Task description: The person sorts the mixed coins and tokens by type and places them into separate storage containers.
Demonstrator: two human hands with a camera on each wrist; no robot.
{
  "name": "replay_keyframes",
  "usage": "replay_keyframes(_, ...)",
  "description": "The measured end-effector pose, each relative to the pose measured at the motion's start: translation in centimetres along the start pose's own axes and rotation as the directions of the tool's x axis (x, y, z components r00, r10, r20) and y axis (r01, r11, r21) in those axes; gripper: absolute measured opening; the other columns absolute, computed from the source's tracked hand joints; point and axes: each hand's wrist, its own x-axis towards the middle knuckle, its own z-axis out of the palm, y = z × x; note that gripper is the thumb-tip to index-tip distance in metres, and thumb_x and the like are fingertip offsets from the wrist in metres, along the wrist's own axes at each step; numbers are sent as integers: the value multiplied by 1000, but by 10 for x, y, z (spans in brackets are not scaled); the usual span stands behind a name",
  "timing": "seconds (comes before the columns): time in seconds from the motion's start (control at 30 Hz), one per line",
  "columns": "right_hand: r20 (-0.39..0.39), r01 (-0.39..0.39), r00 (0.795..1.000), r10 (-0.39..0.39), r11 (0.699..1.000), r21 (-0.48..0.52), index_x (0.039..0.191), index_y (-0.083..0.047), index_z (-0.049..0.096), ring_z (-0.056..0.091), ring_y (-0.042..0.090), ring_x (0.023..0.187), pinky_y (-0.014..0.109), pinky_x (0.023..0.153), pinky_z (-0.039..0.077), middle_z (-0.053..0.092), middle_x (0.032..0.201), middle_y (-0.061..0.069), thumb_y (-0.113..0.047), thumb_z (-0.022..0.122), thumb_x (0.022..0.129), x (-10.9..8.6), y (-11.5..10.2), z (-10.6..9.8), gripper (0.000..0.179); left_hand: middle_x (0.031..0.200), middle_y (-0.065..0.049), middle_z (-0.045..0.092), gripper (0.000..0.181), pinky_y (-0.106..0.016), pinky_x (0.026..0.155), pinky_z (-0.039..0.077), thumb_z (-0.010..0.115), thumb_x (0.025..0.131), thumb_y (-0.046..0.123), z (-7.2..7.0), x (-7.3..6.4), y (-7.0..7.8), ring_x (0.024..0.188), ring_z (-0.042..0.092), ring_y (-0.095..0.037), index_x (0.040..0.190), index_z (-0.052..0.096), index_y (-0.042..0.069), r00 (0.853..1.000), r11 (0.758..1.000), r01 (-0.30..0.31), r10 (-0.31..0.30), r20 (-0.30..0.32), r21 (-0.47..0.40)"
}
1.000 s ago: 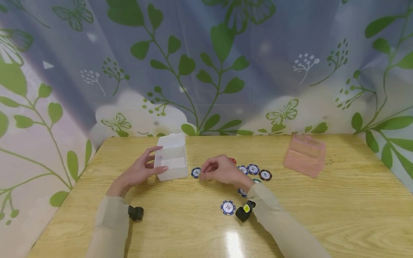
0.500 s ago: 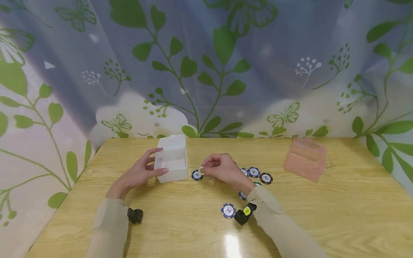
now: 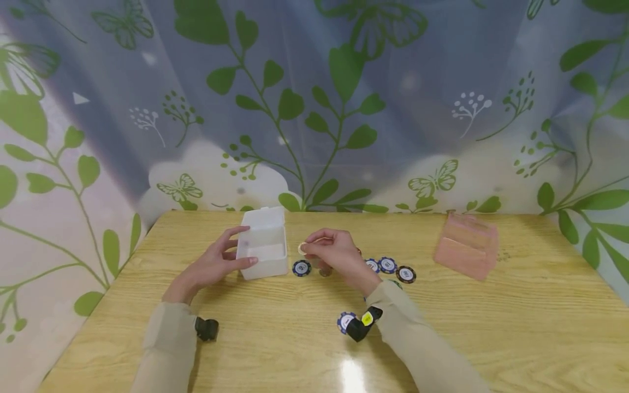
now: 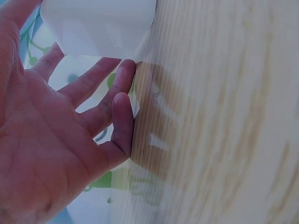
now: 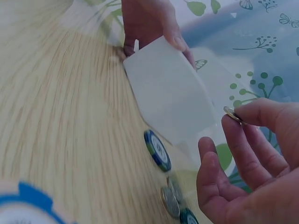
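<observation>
Presumably to steady it, your left hand [image 3: 216,263] grips the white box [image 3: 266,267]; your right hand's [image 3: 338,256] fingers pinch a coin [image 5: 230,113], markings too small to read.

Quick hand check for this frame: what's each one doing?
Left hand: holding the white box.
Right hand: holding a coin, pinched at the fingertips.

The white box [image 3: 269,267] looks like smooth plastic with a soft sheen, on a wood-grained tabletop [image 3: 275,349] glossy enough to throw back a bright patch of light. Right of the box lie smooth, plastic-looking chips [image 3: 302,268] and shiny metal coins [image 5: 169,202], and farther right a translucent pink plastic pouch [image 3: 464,255]. Behind the box hangs matt printed cloth [image 3: 417,114], lightly creased.
</observation>
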Motion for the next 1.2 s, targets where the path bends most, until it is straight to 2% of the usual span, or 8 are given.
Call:
replay_keyframes(0.1, -23, -10, 1000, 10, 1000, 26, 104, -10, 71, 76, 18, 90, 30, 67, 56, 79, 98, 4, -20, 79, 89, 2, -3, 5, 19, 160, -26, 35, 88, -54, 102, 47, 74, 95, 38, 0, 1, -1, 138, 51, -45, 162, 18, 26, 1000, 1000, 5, -5, -7, 6)
replay_keyframes(0.33, -48, -29, 998, 34, 995, 99, 102, -11, 71, 75, 11, 81, 26, 64, 53, 79, 91, 1, -18, 80, 89, 6, -7, 16, 17, 160, -26, 35, 88, -57, 104, 46, 74, 94, 38, -1, 3, 0, 137, 52, -45, 162, 19, 25, 1000, 1000, 9, -9, -12, 1)
replay_keyframes(0.5, -48, -40, 998, 47, 990, 135, 104, -10, 71, 76, 13, 83, 25, 65, 55, 78, 89, 0, -17, 78, 90, 8, -8, 22, 17, 161, -26, 34, 88, -57, 102, 47, 74, 95, 40, -1, 3, 0, 138, 51, -46, 162, 19, 26, 1000, 1000, 15, -15, -12, 16)
replay_keyframes(0.67, -42, -30, 998, 37, 986, 166, 106, -7, 71, 77, 18, 87, 27, 69, 58, 77, 95, 4, -16, 77, 91, 6, -10, 28, 18, 162, -26, 33, 89, -59, 104, 46, 73, 94, 41, -1, 3, 1, 140, 49, -47, 162, 18, 27, 1000, 1000, 21, -21, -10, 18)
replay_keyframes(0.97, -46, -21, 998, 30, 983, 182, 104, -7, 73, 72, 7, 75, 22, 62, 53, 78, 90, 1, -16, 77, 91, 7, -14, 37, 16, 162, -26, 33, 88, -59, 105, 45, 73, 95, 41, 0, 3, 2, 140, 49, -47, 162, 18, 27, 1000, 1000, 15, -15, -2, 16)
replay_keyframes(1.2, -26, -25, 999, 30, 987, 157, 105, -8, 74, 72, 10, 80, 23, 63, 53, 76, 92, -1, -18, 78, 90, 7, -14, 41, 19, 162, -26, 32, 88, -58, 104, 46, 73, 95, 41, 0, 1, 2, 140, 49, -47, 162, 18, 26, 1000, 1000, 24, -24, -3, 12)
